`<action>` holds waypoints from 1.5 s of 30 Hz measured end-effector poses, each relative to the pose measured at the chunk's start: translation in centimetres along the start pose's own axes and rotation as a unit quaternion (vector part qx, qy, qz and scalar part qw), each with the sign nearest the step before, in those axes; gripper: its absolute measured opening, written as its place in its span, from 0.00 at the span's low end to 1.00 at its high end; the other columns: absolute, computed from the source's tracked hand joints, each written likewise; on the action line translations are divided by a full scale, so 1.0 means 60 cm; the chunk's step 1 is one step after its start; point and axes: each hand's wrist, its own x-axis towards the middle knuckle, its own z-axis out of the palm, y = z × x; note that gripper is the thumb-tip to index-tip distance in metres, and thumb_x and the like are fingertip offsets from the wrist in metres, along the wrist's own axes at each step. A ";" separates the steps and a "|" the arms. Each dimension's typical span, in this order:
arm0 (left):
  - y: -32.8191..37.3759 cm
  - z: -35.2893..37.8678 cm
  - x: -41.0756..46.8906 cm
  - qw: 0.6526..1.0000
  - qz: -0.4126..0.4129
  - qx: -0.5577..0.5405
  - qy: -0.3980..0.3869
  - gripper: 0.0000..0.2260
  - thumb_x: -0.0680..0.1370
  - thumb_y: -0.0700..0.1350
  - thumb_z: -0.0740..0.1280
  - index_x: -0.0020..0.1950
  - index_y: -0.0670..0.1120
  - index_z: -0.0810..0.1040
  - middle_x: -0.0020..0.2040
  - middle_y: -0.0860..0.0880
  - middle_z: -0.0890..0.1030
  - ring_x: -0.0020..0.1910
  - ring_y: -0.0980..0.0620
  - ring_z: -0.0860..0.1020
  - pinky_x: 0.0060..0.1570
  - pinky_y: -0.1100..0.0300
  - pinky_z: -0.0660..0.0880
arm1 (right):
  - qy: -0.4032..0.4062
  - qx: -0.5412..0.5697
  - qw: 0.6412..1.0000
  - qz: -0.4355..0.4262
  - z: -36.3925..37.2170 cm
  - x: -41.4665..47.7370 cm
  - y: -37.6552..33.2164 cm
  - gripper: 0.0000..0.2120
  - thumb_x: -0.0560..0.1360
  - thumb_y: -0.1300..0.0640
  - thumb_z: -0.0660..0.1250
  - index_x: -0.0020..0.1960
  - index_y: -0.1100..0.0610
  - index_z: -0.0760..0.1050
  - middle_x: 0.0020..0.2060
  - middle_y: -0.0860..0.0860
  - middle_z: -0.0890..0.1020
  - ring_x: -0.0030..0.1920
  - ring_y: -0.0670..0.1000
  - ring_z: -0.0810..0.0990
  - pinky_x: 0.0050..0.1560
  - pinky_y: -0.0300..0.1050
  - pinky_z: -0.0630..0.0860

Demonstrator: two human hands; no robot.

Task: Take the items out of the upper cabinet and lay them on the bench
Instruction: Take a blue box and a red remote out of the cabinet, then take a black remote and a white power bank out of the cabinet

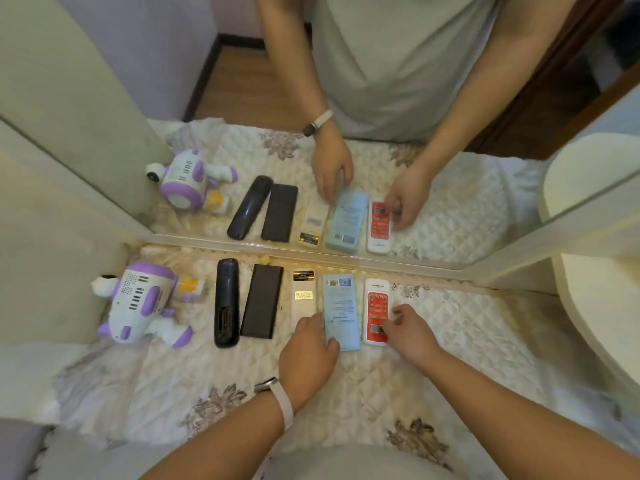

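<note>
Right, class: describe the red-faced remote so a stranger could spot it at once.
Below the mirror, a row of gadgets lies on the quilted bench. The remote ends that row on the right, held by the right hand. Unlike the blue pack beside it, its face is red.

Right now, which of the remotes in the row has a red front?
The red-faced remote at the row's right end, beside the light blue box; the right hand holds it. The black remote and the white remote show no red.

Quilted bench point(349, 393): toy robot point(138, 306) at nine o'clock; left hand point(308, 351) holds blue box point(341, 303); right hand point(412, 337) pinches red remote point(376, 306).
</note>
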 end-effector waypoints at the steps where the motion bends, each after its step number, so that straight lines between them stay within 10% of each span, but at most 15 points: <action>1: 0.003 -0.003 -0.007 1.000 0.000 0.002 0.012 0.22 0.77 0.49 0.64 0.72 0.51 0.68 0.66 0.51 0.73 0.57 0.51 0.78 0.50 0.58 0.75 | -0.001 -0.005 1.000 -0.010 -0.008 -0.003 0.001 0.20 0.76 0.53 0.65 0.65 0.59 0.69 0.45 0.51 0.78 0.46 0.52 0.80 0.47 0.46 0.75; 5: 0.019 -0.013 -0.041 0.997 0.024 0.015 0.065 0.21 0.78 0.49 0.65 0.70 0.49 0.71 0.66 0.50 0.75 0.62 0.52 0.75 0.57 0.57 0.74 | -0.018 -0.001 0.998 -0.058 -0.041 -0.022 -0.005 0.15 0.78 0.52 0.64 0.62 0.56 0.71 0.42 0.46 0.74 0.40 0.46 0.77 0.38 0.42 0.71; 12: 0.040 -0.042 -0.117 0.964 0.114 0.177 0.164 0.19 0.76 0.51 0.65 0.66 0.46 0.77 0.64 0.47 0.78 0.62 0.47 0.76 0.60 0.55 0.73 | -0.024 -0.102 0.960 -0.259 -0.078 -0.070 -0.035 0.17 0.78 0.49 0.62 0.65 0.53 0.73 0.59 0.50 0.76 0.54 0.50 0.75 0.53 0.46 0.72; 23: 0.013 -0.093 -0.311 0.901 0.089 0.252 0.341 0.20 0.76 0.53 0.65 0.64 0.46 0.78 0.63 0.44 0.78 0.59 0.43 0.77 0.56 0.48 0.75 | 0.003 -0.272 0.728 -0.629 -0.050 -0.214 -0.118 0.26 0.73 0.41 0.55 0.60 0.55 0.79 0.58 0.53 0.81 0.58 0.57 0.78 0.56 0.54 0.75; 33: -0.070 -0.129 -0.555 0.849 0.004 0.265 0.458 0.18 0.77 0.53 0.65 0.65 0.47 0.78 0.64 0.46 0.78 0.63 0.46 0.75 0.62 0.49 0.72 | -0.015 -0.303 0.542 -0.784 0.047 -0.415 -0.159 0.22 0.74 0.41 0.60 0.60 0.54 0.78 0.56 0.52 0.81 0.56 0.55 0.79 0.55 0.51 0.75; 45: -0.260 -0.159 -0.934 0.791 -0.114 0.258 0.543 0.18 0.76 0.54 0.64 0.62 0.48 0.79 0.61 0.48 0.80 0.61 0.47 0.76 0.62 0.51 0.73 | -0.050 -0.275 0.407 -0.870 0.283 -0.782 -0.131 0.22 0.74 0.42 0.59 0.61 0.53 0.76 0.57 0.51 0.79 0.59 0.55 0.77 0.56 0.51 0.74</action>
